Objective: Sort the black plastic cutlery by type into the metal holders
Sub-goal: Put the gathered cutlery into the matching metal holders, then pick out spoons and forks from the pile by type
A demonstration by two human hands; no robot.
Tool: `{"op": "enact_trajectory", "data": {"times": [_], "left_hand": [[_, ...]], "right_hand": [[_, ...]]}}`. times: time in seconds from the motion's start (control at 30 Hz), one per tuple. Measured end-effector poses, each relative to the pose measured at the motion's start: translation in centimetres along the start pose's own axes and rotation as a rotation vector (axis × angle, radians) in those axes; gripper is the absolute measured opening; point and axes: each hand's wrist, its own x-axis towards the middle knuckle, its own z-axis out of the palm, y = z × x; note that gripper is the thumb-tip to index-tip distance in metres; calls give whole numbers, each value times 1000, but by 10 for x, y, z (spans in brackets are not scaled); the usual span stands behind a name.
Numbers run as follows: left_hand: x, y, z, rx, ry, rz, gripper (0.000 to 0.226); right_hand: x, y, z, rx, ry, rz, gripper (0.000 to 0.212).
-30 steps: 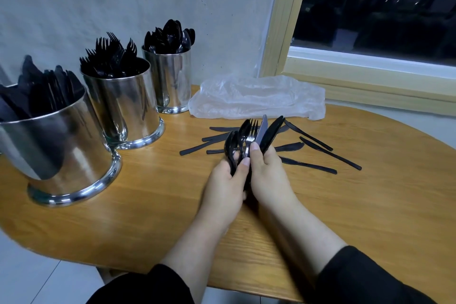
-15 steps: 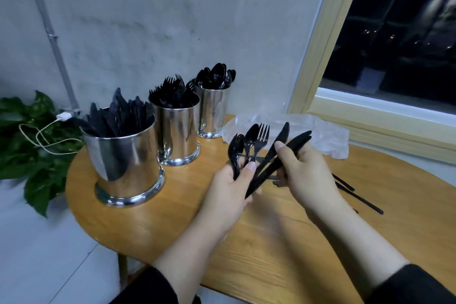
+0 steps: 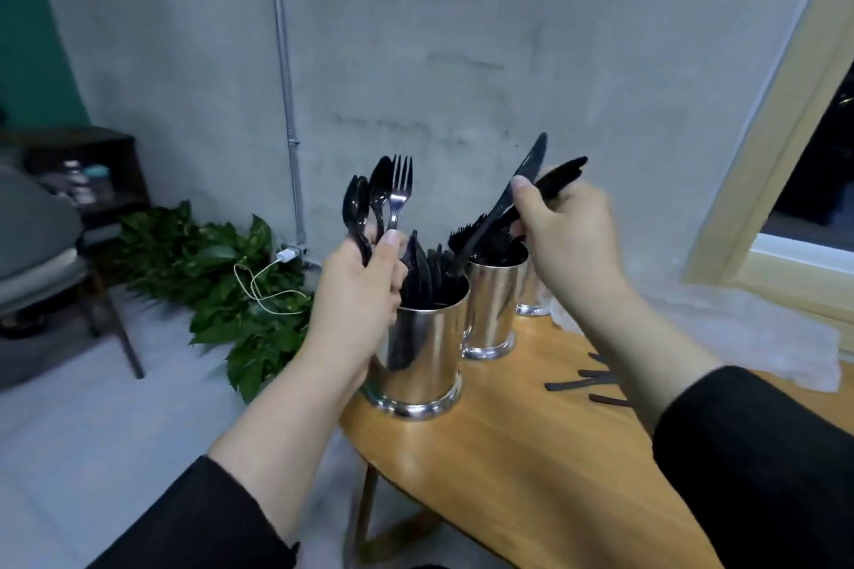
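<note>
Two hands are raised above the metal holders — the left hand (image 3: pixel 358 286) grips a bunch of spoons and a fork (image 3: pixel 400 189) upright, while the right hand (image 3: pixel 570 236) pinches two black knives (image 3: pixel 517 189) slanting down over the nearest knife holder (image 3: pixel 423 360). More cutlery (image 3: pixel 587 381) lies on the wooden table (image 3: pixel 531 453).

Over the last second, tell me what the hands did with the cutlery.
Both hands lifted off the table. The right hand drew the knives out of the shared bundle and carried them above the holders. The left hand kept the spoons and fork. Loose pieces stayed on the table.
</note>
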Motion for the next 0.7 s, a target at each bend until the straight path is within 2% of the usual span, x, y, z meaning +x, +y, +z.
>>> {"op": "enact_trajectory", "data": {"times": [0.1, 0.2, 0.37, 0.43, 0.47, 0.53, 0.6, 0.7], "left_hand": [[8, 1, -25, 36, 1, -24, 20], [15, -3, -35, 48, -13, -62, 19], [24, -13, -32, -1, -85, -152, 20], [26, -17, -30, -23, -116, -176, 20], [26, -18, -29, -34, -138, -180, 20], [24, -18, -25, -49, -188, -193, 19], [23, -16, -18, -43, -250, -210, 21], [22, -12, 0, -44, -340, -225, 23]], "right_hand": [[11, 3, 32, -70, -40, -9, 42], [15, 17, 60, -253, -105, -25, 44], [1, 38, 83, -428, -375, 37, 52], [-3, 35, 76, -367, -307, 47, 66], [-4, 32, 71, -316, -258, 41, 66], [-3, 22, 57, -176, -241, 1, 53], [-3, 12, 41, -18, -316, -40, 38], [0, 9, 28, 66, -346, -23, 9]]}}
